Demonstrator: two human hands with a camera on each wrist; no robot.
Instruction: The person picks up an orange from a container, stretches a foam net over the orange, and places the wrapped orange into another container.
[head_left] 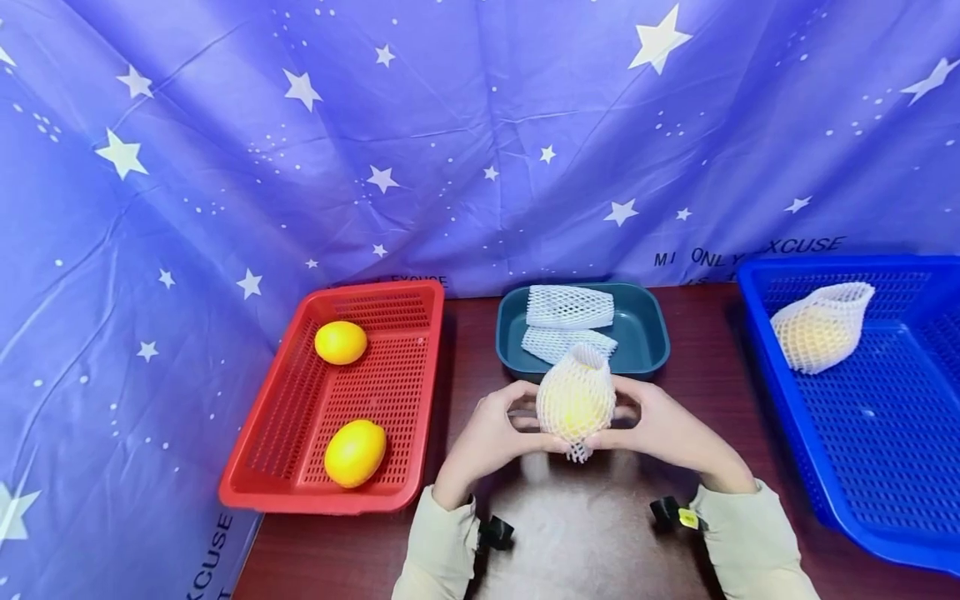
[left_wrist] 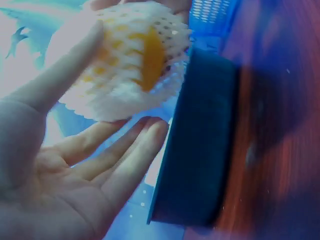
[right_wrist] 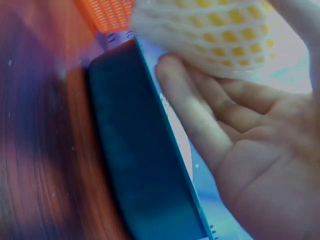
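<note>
A yellow fruit in a white foam net sleeve (head_left: pixel 576 398) is held up between both hands, in front of the dark green tray. My left hand (head_left: pixel 495 433) grips its left side, with the thumb near the bottom of the net. On the opposite side, my right hand (head_left: pixel 663 425) holds it the same way, thumb low. Through an opening in the net (left_wrist: pixel 125 55), bare yellow-orange skin shows in the left wrist view. The right wrist view shows the mesh (right_wrist: pixel 225 37) stretched over the fruit above the fingers.
Two flat foam net sleeves (head_left: pixel 570 307) lie in the green tray (head_left: pixel 647 333). To the left, a red basket (head_left: pixel 427 392) holds two bare yellow fruits (head_left: pixel 356 453). A blue basket (head_left: pixel 798 442) on the right contains one netted fruit (head_left: pixel 821 329). A starry curtain (head_left: pixel 465 125) hangs behind.
</note>
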